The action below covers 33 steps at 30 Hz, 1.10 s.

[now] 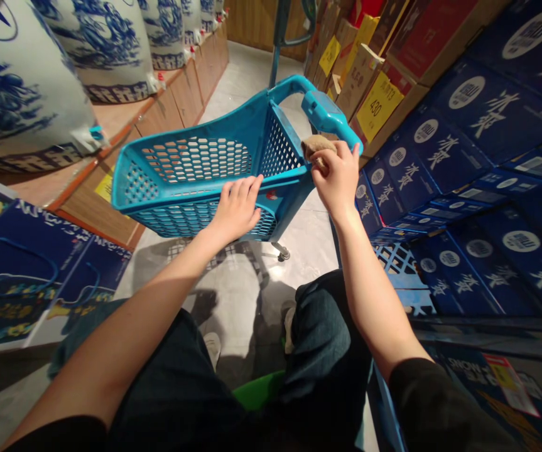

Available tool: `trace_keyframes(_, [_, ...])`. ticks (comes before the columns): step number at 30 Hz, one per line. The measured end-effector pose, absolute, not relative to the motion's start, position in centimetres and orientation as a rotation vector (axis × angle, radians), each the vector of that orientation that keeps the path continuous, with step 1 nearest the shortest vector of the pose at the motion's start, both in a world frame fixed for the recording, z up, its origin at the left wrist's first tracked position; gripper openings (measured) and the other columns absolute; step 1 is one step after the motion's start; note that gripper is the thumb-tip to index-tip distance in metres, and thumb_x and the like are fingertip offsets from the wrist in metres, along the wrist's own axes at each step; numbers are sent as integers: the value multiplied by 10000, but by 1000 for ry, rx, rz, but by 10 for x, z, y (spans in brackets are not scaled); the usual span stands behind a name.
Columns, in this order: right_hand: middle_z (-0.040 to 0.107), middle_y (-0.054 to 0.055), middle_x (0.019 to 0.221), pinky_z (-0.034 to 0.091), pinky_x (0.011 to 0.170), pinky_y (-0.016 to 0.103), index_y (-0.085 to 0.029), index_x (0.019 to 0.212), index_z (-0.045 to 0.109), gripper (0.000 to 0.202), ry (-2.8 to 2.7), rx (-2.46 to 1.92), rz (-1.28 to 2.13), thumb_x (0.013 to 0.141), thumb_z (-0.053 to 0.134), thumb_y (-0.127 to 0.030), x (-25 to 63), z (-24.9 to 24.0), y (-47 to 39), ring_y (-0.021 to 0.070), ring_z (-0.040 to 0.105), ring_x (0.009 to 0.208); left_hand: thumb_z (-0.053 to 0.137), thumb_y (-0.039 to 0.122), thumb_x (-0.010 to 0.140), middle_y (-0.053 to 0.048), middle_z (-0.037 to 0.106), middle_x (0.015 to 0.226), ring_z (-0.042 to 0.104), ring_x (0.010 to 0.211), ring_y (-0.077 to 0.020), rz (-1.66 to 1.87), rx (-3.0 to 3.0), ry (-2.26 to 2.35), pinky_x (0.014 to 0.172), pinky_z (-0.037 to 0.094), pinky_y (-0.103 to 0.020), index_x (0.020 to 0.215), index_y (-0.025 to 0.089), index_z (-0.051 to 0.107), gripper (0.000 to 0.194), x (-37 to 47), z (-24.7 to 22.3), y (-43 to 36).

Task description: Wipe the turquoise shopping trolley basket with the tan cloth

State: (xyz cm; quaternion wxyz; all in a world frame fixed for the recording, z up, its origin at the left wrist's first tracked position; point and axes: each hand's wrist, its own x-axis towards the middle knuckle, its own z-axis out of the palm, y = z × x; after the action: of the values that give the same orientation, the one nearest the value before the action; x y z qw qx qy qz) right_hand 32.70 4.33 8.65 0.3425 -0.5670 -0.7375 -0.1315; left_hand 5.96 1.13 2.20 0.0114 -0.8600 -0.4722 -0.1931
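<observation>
A blue plastic shopping cart (195,135) with honeycomb-holed sides stands in front of my knees. My left hand (237,204) rests on its near top rim, fingers laid over the edge and holding nothing. With bent fingers, my right hand (339,176) grips a crumpled brown cloth (318,147). That cloth presses against the cart near the lower end of the blue handle (327,110). Part of the cloth is hidden behind my fingers. The cart's basket shows nothing lying in it.
Large blue-and-white porcelain jars (105,44) line a wooden shelf (171,100) on the left. Blue drink cartons (444,144) are stacked on the right, brown boxes (360,75) with yellow price signs behind them. Blue gift bags (30,270) stand at left. Beneath me is something green (259,390).
</observation>
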Motion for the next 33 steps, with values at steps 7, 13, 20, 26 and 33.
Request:
trace_keyframes(7, [765, 90, 1351, 259, 1421, 770, -284, 1091, 754, 310, -2183, -1359, -281, 952, 566, -80, 275, 80, 23, 316, 727, 1308, 527, 285, 1061, -305, 495, 1722, 486, 1588, -458, -641, -2664, -1483, 1320, 352, -633, 1771, 25, 348, 777, 60, 20, 12])
trace_keyframes(13, [766, 98, 1279, 232, 1368, 870, -276, 1097, 740, 272, -1912, -1440, -341, 945, 565, -134, 325, 88, 43, 365, 705, 1333, 497, 287, 1071, -307, 490, 1726, 475, 1592, -455, -624, -2693, -1470, 1320, 355, -629, 1778, 27, 335, 771, 58, 23, 11])
trace_keyframes(20, [763, 105, 1316, 281, 1414, 756, -262, 1086, 764, 305, -2054, -1384, -260, 929, 574, -83, 298, 82, 30, 324, 716, 1327, 499, 282, 1071, -320, 477, 1731, 469, 1598, -458, -611, -2680, -1486, 1323, 345, -629, 1770, 1, 332, 771, 61, 23, 10])
trace_keyframes(26, [770, 81, 1290, 263, 1398, 802, -286, 1086, 765, 282, -2064, -1390, -282, 943, 601, -106, 304, 87, 33, 338, 716, 1331, 512, 282, 1068, -304, 493, 1729, 478, 1594, -454, -627, -2673, -1469, 1319, 357, -631, 1779, 28, 335, 776, 60, 21, 11])
trace_keyframes(33, [759, 113, 1309, 233, 1361, 880, -272, 1107, 733, 276, -1871, -1445, -351, 939, 559, -140, 332, 84, 45, 378, 688, 1356, 492, 288, 1077, -301, 496, 1724, 482, 1589, -449, -650, -2688, -1471, 1320, 359, -624, 1775, 28, 341, 761, 60, 22, 11])
